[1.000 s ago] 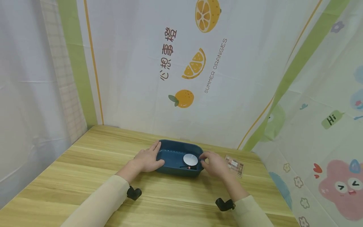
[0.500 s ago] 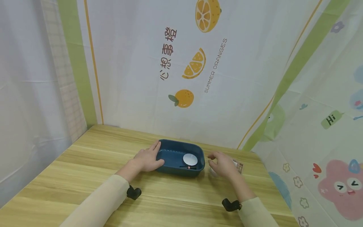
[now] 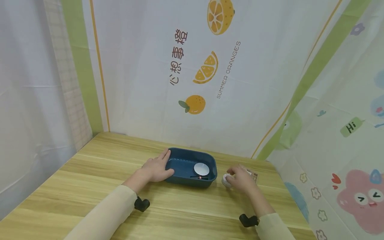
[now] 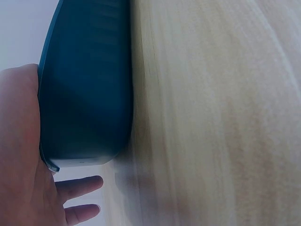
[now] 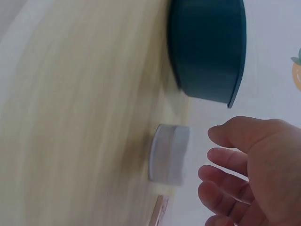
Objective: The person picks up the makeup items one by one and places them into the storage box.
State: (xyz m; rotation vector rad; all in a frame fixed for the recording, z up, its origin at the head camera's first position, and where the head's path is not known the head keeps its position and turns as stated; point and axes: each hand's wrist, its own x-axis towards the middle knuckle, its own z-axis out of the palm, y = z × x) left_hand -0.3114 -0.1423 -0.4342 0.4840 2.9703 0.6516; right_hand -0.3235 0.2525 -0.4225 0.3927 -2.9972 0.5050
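Hovering our right hand [image 3: 241, 179] just off the small white container [image 5: 168, 154], fingers parted.
Container sits between it and the blue basin [image 3: 186, 182]; we rest our left hand [image 3: 154, 169], thumb apart, on the basin's end.

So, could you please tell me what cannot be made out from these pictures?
Head: the right hand hides part of the checkered item and white container.
Head: the dark, banded thing in the blue bin is too small to identify.
Both wrist views: the bin's walls hide its contents.
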